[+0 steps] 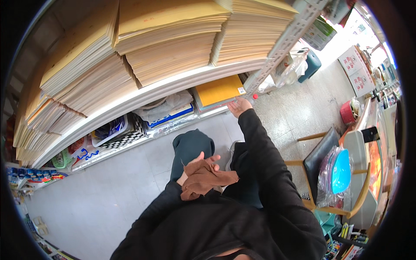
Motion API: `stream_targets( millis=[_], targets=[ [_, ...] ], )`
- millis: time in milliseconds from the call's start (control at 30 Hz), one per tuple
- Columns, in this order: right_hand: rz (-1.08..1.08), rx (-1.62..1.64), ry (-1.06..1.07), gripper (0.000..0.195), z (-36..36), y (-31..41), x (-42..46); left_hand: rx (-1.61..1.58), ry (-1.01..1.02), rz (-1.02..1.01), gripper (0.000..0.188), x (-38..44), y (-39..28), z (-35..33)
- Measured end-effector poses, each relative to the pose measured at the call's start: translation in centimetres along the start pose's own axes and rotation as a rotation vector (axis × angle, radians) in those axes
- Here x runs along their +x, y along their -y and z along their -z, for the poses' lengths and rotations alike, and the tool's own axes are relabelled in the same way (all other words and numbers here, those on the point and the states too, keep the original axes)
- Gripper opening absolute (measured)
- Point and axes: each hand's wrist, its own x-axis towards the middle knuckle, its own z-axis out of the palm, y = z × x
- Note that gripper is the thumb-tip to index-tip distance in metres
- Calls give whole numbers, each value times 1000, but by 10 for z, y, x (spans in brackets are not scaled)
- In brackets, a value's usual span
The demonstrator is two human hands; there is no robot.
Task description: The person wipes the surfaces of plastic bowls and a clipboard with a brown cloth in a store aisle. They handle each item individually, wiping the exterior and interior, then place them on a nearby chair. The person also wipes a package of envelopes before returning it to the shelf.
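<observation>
A brown cloth (pixel 208 178) with frayed edges lies over my left hand (pixel 198 165), whose fingers are partly curled around it above my bent knee. My right hand (pixel 240 106) reaches to the low shelf, palm up and fingers apart, holding nothing. Its fingertips are at the front edge of a stack topped by a yellow envelope (pixel 221 91) with a small printed sticker. Whether they touch the stack I cannot tell. Just right of this hand shows a red bottle cap (pixel 255 96).
Tall stacks of paper envelopes (pixel 172 48) fill the shelf above. Low down are a checkered basket (pixel 123 136) and blue-edged packs (pixel 172 116). A perforated metal post (pixel 279 48) rises beside my right hand. To the right stands a wooden chair (pixel 320 159) bearing a blue plastic basin (pixel 341 170).
</observation>
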Motion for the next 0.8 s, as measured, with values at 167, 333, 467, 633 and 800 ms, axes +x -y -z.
stream_targets(
  millis=[167, 333, 467, 633, 800],
  targets=[
    [-47, 80, -21, 38, 0, 4, 73, 375, -260, -128, 56, -20, -8, -3],
    [43, -29, -164, 22, -17, -10, 65, 338, -258, -199, 64, -38, -11, 0],
    [-57, 79, 130, 16, -20, -7, 71, 350, -196, -154, 60, -33, -12, -2],
    [281, 7, 297, 13, 0, 7, 35, 177, -65, -231, 58, -32, -10, 5],
    [310, -64, 231, 29, 67, 12, -72, -28, -16, -449, 53, -51, 8, -26]
  ],
)
